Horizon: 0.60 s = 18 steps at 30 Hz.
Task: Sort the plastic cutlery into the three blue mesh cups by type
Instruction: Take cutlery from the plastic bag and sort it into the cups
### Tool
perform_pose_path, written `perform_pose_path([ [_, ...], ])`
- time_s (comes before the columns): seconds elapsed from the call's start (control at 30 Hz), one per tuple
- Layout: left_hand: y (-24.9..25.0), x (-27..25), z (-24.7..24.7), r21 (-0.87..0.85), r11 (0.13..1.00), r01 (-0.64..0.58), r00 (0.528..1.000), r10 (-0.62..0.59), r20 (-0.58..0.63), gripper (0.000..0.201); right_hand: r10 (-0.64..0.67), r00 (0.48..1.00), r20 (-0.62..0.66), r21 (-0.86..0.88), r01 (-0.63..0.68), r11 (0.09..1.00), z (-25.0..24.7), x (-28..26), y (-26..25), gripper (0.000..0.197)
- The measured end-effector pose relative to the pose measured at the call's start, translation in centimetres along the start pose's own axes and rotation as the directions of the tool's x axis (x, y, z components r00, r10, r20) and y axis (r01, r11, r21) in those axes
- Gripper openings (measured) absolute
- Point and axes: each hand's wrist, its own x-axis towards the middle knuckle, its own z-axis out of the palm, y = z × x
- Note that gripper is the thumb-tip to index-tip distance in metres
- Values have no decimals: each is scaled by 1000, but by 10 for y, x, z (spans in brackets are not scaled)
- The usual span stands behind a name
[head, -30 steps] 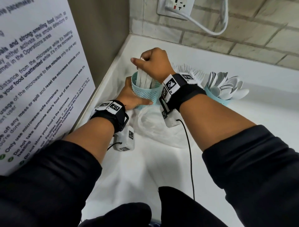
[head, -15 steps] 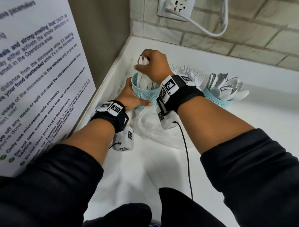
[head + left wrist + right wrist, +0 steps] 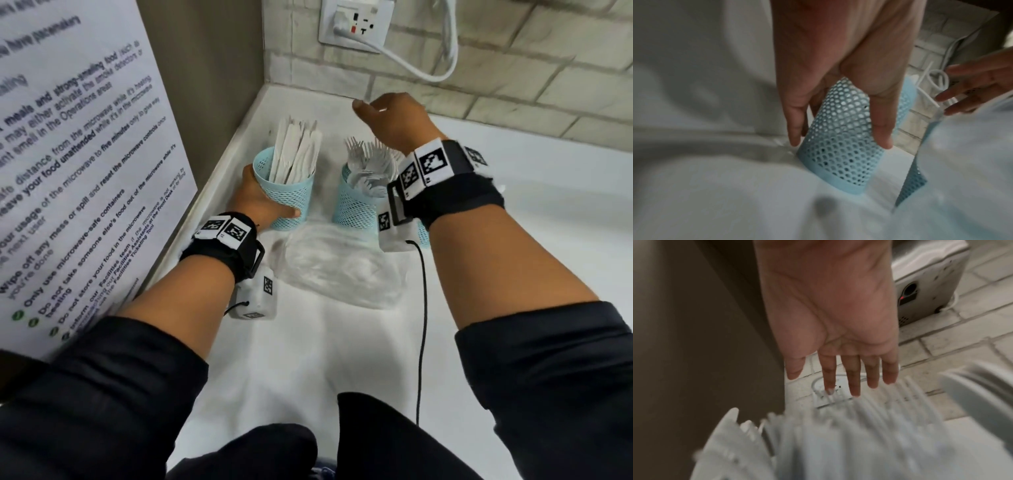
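Observation:
My left hand (image 3: 263, 202) grips the leftmost blue mesh cup (image 3: 291, 202) low on its wall, thumb in front, fingers behind. This cup (image 3: 840, 146) stands on the counter and holds several white plastic knives (image 3: 294, 150). To its right a second mesh cup (image 3: 356, 209) holds white forks (image 3: 368, 161). My right hand (image 3: 394, 120) hovers above the forks, and its straight fingers (image 3: 853, 378) hold nothing. The third cup (image 3: 424, 234) is almost wholly hidden behind my right wrist. A blurred spoon bowl (image 3: 972, 394) shows at the right.
A crumpled clear plastic bag (image 3: 342, 270) lies on the white counter (image 3: 308, 359) in front of the cups. A printed notice (image 3: 85, 171) covers the panel on the left. On the tiled wall behind are a socket (image 3: 356, 24) and a white cable (image 3: 428, 68).
My right hand has let go of the knives in the left cup, then lifted and moved right over the fork cup with its fingers spread. My left hand keeps its hold on the cup.

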Motion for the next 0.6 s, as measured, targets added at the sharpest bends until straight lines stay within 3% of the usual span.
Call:
perform_pose_path([
  [0.17,38,-27,-13,352,931,97,992,-120,43,70,58,977,203,-137,-31,990,15,-12,14,75],
  [0.27,73,-47,-28,545,838,26,991,-93,96,61,48,983,176,-172,-17,985,27,-15,16,72],
  [0.37,101,-57,-28,581,811,-58,985,-47,165,31,-2,991,137,-115,18,993,31,-17,15,67],
  [0.47,114,-60,-1,590,794,-144,955,-44,293,41,-45,992,119,-68,54,996,33,-19,15,65],
  [0.6,92,-58,50,439,883,-166,929,-9,369,66,-32,989,148,-33,38,999,30,-23,25,75],
])
